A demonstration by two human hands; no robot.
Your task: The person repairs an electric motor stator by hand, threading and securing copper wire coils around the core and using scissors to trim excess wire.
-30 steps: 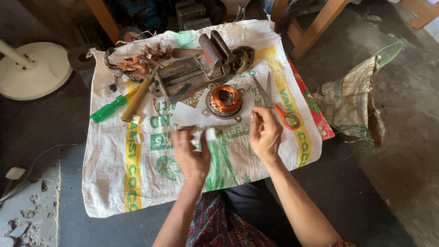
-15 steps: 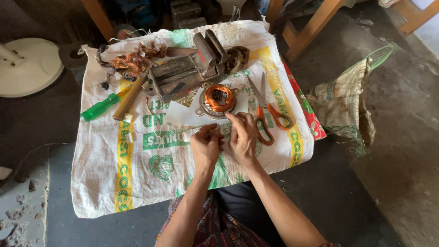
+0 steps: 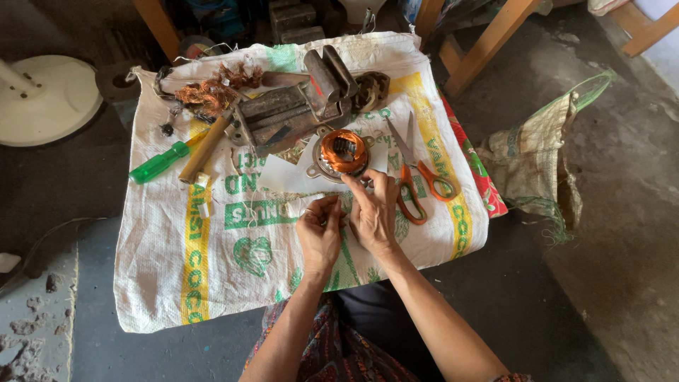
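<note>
Close together above the white woven sack [image 3: 212, 269], the left hand [image 3: 320, 237] and the right hand [image 3: 375, 212] touch each other, and their fingers [image 3: 332, 210] pinch something small and pale between them, but I cannot tell what it is. Just beyond the fingers lies the copper-wound motor coil [image 3: 341, 152] on a white paper sheet [image 3: 283, 173], and the orange-handled scissors [image 3: 417, 180] lie just beside the right hand. Farther from the fingers rest the metal vise [image 3: 297, 110], a wooden-handled tool [image 3: 205, 148], the green screwdriver [image 3: 159, 163] and a heap of loose copper wire [image 3: 209, 88].
</note>
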